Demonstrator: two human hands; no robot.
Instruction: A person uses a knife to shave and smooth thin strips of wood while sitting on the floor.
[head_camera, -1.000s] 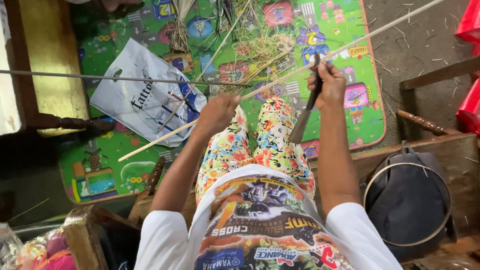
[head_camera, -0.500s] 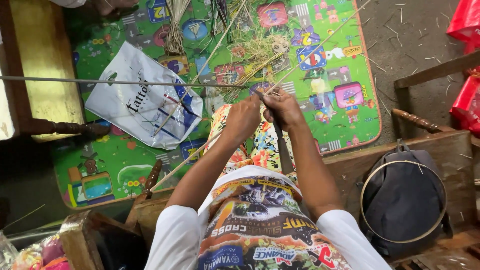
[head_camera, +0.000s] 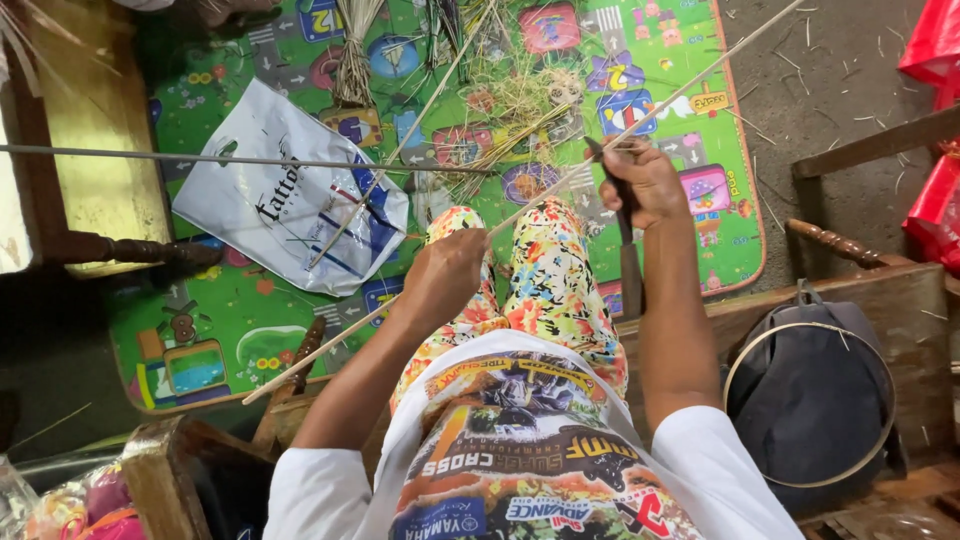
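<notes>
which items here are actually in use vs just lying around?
In use:
- left hand gripping the long thin stick
- right hand holding a knife against that stick

Lying about:
- white plastic bag on the green play mat
- tied bundle of straw
- loose shavings on the mat
- dark backpack
- thin rod

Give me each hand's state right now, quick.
Left hand: closed on the stick.
Right hand: closed on the knife, blade at the stick.
</notes>
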